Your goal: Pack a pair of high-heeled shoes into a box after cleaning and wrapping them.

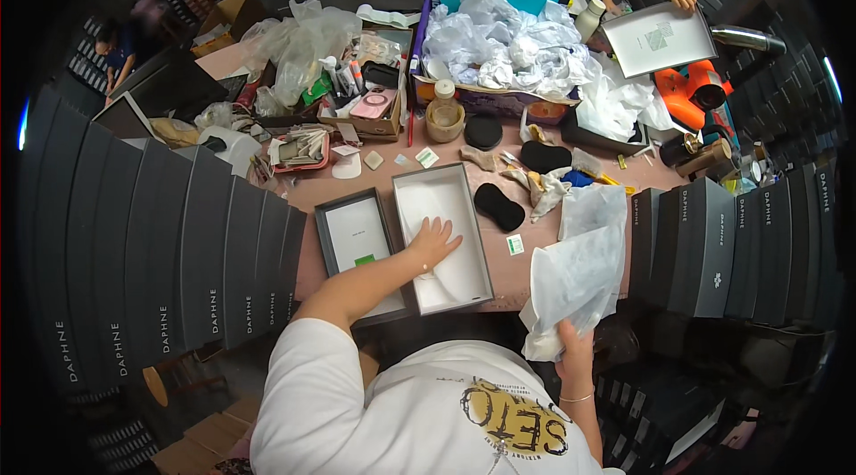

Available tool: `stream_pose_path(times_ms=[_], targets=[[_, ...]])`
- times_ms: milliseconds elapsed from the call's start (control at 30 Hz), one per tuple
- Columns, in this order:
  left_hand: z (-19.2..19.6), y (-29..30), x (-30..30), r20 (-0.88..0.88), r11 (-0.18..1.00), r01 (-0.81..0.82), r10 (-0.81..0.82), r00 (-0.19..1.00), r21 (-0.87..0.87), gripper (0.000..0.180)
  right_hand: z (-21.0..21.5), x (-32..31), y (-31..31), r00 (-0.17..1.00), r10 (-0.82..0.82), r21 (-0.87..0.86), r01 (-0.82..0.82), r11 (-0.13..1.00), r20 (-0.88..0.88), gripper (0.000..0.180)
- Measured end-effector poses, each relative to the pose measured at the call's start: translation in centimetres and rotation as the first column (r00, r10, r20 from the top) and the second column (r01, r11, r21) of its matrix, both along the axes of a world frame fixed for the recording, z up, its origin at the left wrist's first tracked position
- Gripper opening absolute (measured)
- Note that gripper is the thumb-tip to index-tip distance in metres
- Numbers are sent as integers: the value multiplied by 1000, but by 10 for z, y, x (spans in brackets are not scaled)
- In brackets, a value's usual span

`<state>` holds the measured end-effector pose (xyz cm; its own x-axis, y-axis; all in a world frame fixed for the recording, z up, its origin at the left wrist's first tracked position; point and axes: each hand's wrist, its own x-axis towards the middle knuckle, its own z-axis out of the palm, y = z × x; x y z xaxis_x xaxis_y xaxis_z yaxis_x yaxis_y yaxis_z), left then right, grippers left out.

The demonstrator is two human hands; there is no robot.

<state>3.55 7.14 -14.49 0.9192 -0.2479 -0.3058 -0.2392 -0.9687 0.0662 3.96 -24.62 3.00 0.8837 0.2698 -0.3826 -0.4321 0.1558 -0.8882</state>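
from my end of the feed, i'd judge the step in hand as packing: the deep grey box is being readied, and the white pouch waits to go in.

the left hand is inside that box, fingers spread apart over the white interior, gripping nothing that i can see. the right hand is clamped on the lower end of the pouch, which hangs by the table's near edge, to the right of the box. i can't tell what, if anything, is inside it.

as i read it, the next move calls for clearing the left hand, then laying the pouch flat between the 4 walls.

as for containers, the deep box has some white paper at its near end. just left of it, a shallow grey tray holds a green label. beyond, a purple-sided carton is heaped with crumpled white paper, and a cardboard box holds a pink phone among small bottles.
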Motion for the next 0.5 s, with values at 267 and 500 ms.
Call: stream_pose_path(times_ms=[267,500], targets=[[88,73,44,280,475,-149,713,643,-867,46,-6,42,41,934,293,-113,-275,955,205,54],[181,68,12,441,582,-133,729,524,-803,36,-169,20,170,265,964,-883,-453,120,-5,69]])
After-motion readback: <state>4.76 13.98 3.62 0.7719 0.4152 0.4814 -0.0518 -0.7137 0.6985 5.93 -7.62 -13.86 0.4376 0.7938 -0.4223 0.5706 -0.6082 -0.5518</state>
